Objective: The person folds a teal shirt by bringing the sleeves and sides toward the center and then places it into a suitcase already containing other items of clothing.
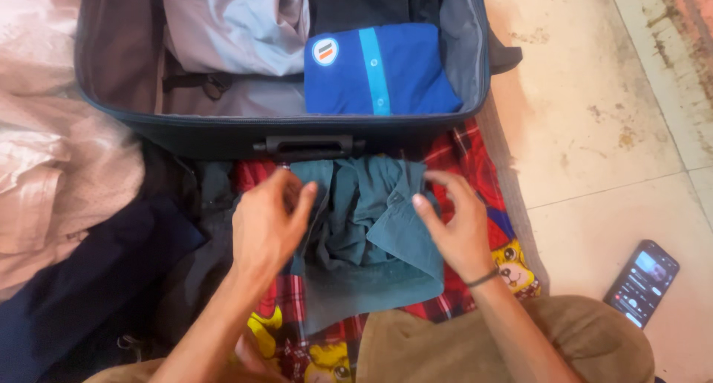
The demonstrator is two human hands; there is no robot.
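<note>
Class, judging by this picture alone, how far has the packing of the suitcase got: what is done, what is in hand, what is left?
Done: a folded blue shirt and a grey garment lie in the open suitcase. In hand: the left hand and right hand are on a crumpled teal shirt, not yet folded. Left: dark clothes lie outside the case.

Before you the shirt (364,234) lies on the blanket (475,167) between your left hand (267,223) and right hand (457,231), the open suitcase (223,134) sits behind it with a folded shirt (386,75) in its right corner, and the phone (641,283) lies on the floor (594,130) at your right.
</note>
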